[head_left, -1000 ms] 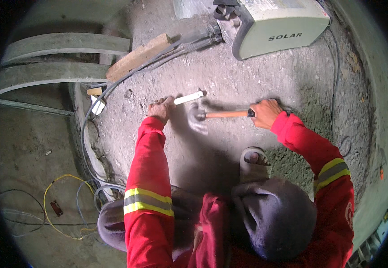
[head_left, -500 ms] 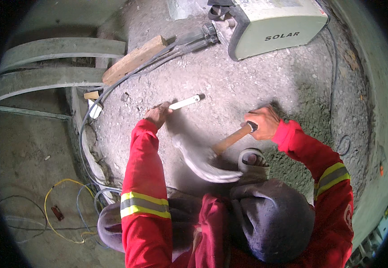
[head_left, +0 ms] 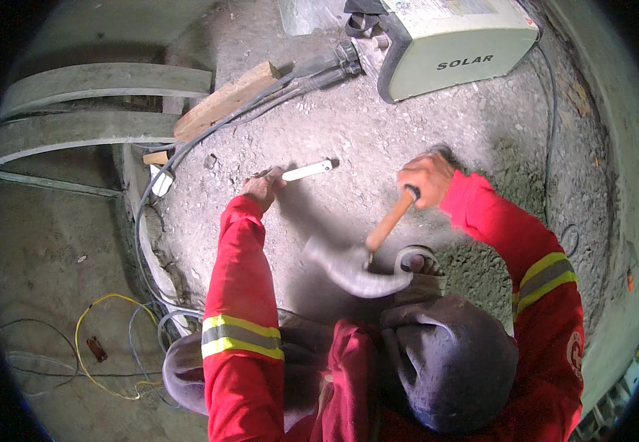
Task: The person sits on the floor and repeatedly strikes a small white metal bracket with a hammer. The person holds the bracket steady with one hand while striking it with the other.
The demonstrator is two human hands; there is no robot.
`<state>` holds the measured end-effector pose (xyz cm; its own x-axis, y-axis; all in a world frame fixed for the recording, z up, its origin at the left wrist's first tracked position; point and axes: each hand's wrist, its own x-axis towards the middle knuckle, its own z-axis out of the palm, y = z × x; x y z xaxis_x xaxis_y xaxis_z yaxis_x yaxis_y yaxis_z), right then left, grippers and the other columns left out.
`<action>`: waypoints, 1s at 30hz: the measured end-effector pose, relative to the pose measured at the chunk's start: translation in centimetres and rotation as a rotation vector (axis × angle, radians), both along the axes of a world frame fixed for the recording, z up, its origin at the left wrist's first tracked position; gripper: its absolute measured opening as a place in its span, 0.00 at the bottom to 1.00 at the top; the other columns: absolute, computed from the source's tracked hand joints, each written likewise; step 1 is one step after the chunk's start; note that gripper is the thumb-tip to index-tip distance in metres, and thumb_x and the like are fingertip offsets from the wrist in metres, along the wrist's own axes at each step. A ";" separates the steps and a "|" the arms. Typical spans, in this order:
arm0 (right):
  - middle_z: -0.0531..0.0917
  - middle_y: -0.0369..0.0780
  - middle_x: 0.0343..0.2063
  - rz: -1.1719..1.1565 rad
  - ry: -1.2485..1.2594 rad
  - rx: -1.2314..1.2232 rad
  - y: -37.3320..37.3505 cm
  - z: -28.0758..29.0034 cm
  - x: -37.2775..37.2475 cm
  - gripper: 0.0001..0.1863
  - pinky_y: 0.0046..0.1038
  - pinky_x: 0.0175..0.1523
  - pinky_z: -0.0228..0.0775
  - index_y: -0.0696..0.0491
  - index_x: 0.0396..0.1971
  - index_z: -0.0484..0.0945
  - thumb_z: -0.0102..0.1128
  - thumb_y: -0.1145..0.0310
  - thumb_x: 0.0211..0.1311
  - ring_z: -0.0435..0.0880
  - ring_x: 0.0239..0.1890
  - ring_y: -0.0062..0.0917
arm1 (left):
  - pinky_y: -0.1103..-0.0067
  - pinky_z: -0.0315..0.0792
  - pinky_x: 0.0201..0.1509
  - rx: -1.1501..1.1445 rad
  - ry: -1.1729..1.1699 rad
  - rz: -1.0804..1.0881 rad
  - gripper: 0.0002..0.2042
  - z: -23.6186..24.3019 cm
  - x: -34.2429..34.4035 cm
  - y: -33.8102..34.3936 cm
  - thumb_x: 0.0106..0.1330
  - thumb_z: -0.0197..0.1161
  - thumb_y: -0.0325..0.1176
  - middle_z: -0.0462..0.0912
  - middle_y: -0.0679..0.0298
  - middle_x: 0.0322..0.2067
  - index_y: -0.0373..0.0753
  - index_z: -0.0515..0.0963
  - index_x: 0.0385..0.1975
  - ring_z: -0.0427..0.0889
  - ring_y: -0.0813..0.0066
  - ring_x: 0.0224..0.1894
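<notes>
My left hand (head_left: 263, 188) is low on the dusty concrete floor, closed on the left end of a short white strip (head_left: 306, 170) that has a dark tip at its right end. My right hand (head_left: 426, 180) grips the wooden handle of a hammer (head_left: 389, 221). The hammer's metal head is smeared by motion, low between my left forearm and my sandalled foot (head_left: 420, 265). Both arms are in red sleeves with reflective bands.
A welding machine-like cream box (head_left: 456, 62) sits at the top right, cables (head_left: 312, 83) beside it. A wooden block (head_left: 224, 99) and curved grey beams (head_left: 91, 127) lie top left. A floor edge runs down the left, with loose wires (head_left: 113, 298) below it. A wall curves along the right.
The hammer has swung downward from beside the white strip, its handle now sloping toward my foot. My right hand has shifted slightly left and up. My left hand stays at the strip.
</notes>
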<state>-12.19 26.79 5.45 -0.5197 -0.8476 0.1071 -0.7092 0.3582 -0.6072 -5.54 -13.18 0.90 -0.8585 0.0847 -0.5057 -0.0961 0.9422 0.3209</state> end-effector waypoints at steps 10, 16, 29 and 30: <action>0.77 0.42 0.16 0.010 0.093 0.173 -0.3 -0.1 1.8 0.10 0.41 0.30 0.70 0.50 0.24 0.76 0.60 0.67 0.36 0.80 0.22 0.39 | 0.63 0.69 0.40 -0.036 0.094 -0.013 0.10 -0.4 0.9 -0.4 0.64 0.48 0.41 0.79 0.52 0.31 0.48 0.70 0.40 0.78 0.48 0.36; 0.81 0.47 0.21 -0.393 -0.053 0.578 -0.3 -2.8 -1.5 0.09 0.43 0.36 0.73 0.53 0.23 0.79 0.60 0.66 0.39 0.81 0.27 0.43 | 0.59 0.70 0.42 -0.090 0.126 0.242 0.12 -0.2 -1.0 0.3 0.65 0.47 0.45 0.81 0.52 0.34 0.50 0.70 0.43 0.78 0.46 0.39; 0.71 0.39 0.12 -0.636 -0.970 0.043 4.4 -5.3 11.0 0.15 0.32 0.27 0.62 0.58 0.17 0.73 0.64 0.63 0.50 0.67 0.18 0.23 | 0.75 0.63 0.51 0.503 -0.178 0.139 0.20 3.7 2.6 2.7 0.65 0.55 0.46 0.76 0.61 0.37 0.38 0.71 0.49 0.70 0.72 0.44; 0.72 0.39 0.13 -0.647 -0.963 0.026 4.3 -5.4 11.4 0.15 0.32 0.27 0.62 0.58 0.17 0.73 0.64 0.63 0.50 0.67 0.18 0.23 | 0.76 0.63 0.51 0.496 -0.268 0.126 0.20 4.8 2.7 3.5 0.65 0.55 0.46 0.76 0.61 0.36 0.38 0.72 0.49 0.70 0.73 0.44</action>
